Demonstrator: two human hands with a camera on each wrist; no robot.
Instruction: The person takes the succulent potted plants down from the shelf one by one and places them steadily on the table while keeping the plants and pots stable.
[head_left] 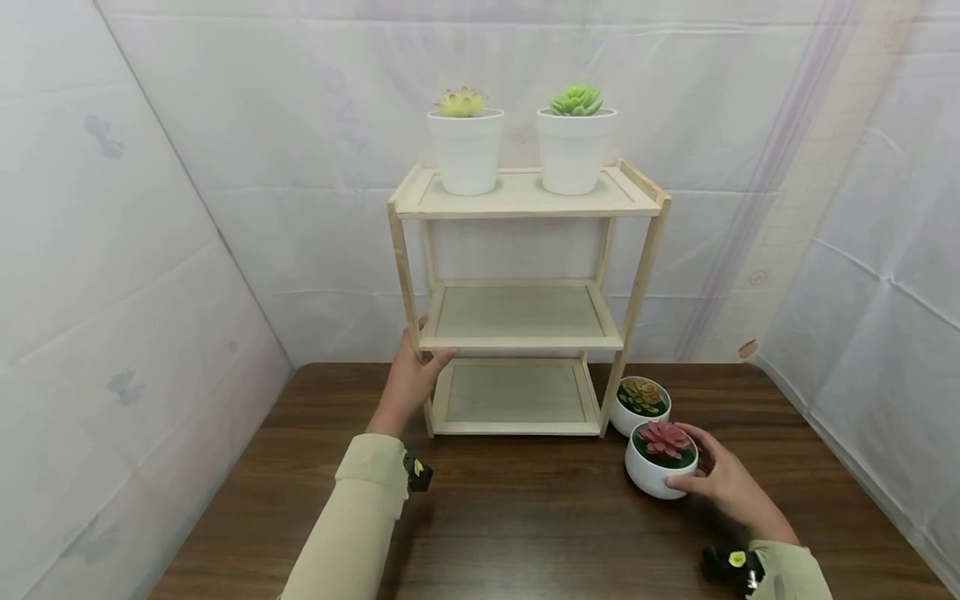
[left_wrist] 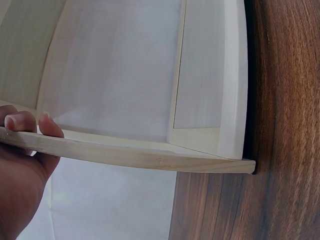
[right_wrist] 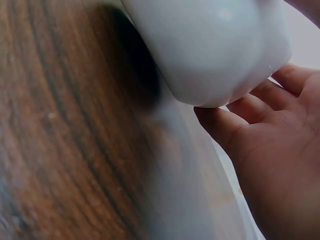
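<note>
"Head view first: how are the hands set?"

"Left hand (head_left: 412, 379) noted as curled round the left front upright (left_wrist: 125, 152) of the three-tier wooden shelf (head_left: 521, 342), by the middle tier. By the right hand (head_left: 726, 483), the low white bowl (head_left: 649, 475) with a red succulent (head_left: 663, 439) is gripped between thumb and fingers."

"And the bowl's position?"

"Held about level, right of the shelf, just in front of a second bowl (head_left: 624, 422) with a yellow-orange succulent (head_left: 642, 397). Whether the table (head_left: 510, 517) is touched cannot be told."

"Further out?"

"On the top tier (head_left: 517, 200), two tall pots are stood upright: one with a yellowish succulent (head_left: 461, 102), one with a green succulent (head_left: 576, 101)."

"Risks?"

"The held bowl could be dropped if its smooth, rounded wall slipped from the fingertips. The second bowl could be knocked if the first were swung backward. Should the upright be tugged, the shelf might be tilted and the tall pots toppled."
</note>
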